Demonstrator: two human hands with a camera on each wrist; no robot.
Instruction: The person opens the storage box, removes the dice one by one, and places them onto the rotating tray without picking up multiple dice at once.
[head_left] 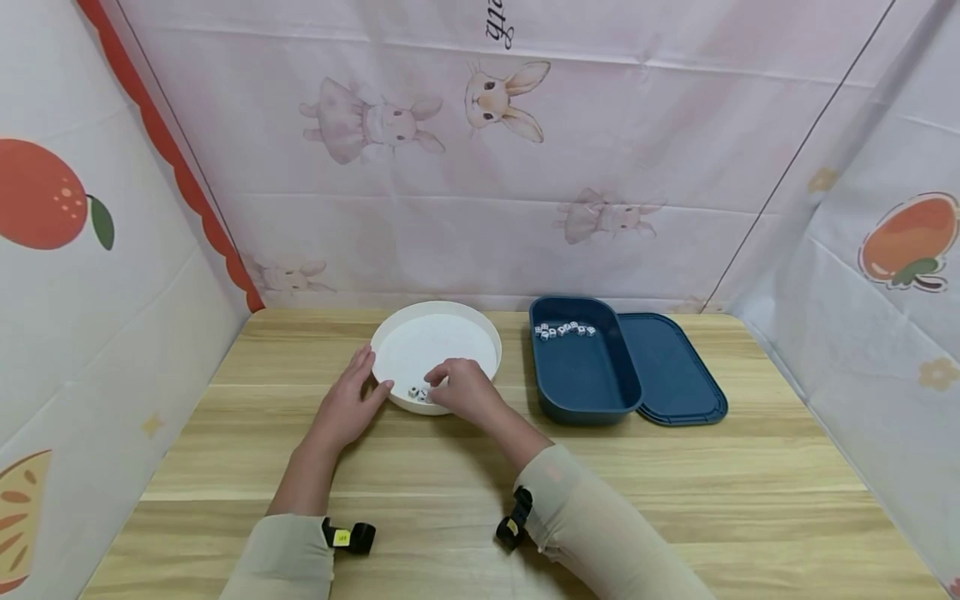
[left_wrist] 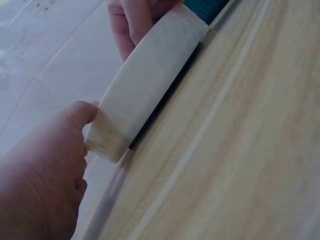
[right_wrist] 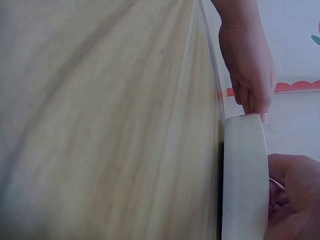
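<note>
A round white tray (head_left: 438, 337) with a low wall stands on the table. My left hand (head_left: 347, 408) holds its left side, fingers along the outer wall and thumb at the near rim. In the left wrist view, that thumb (left_wrist: 86, 114) bears on the wall's edge. My right hand (head_left: 467, 390) reaches over the near right rim with bent fingers, pinching a die partly hidden by the fingertips. Beside it, small white dice (head_left: 413, 392) lie close together by the near wall. In the right wrist view, the curled right fingers (right_wrist: 280, 197) are partly behind the tray wall.
A dark blue box (head_left: 588, 375) stands right of the tray, with several white dice (head_left: 562, 331) toward its far end. Its matching blue lid (head_left: 675, 371) lies beside it. Printed cloth walls (head_left: 420, 233) enclose the wooden table (head_left: 442, 500) at the back and sides.
</note>
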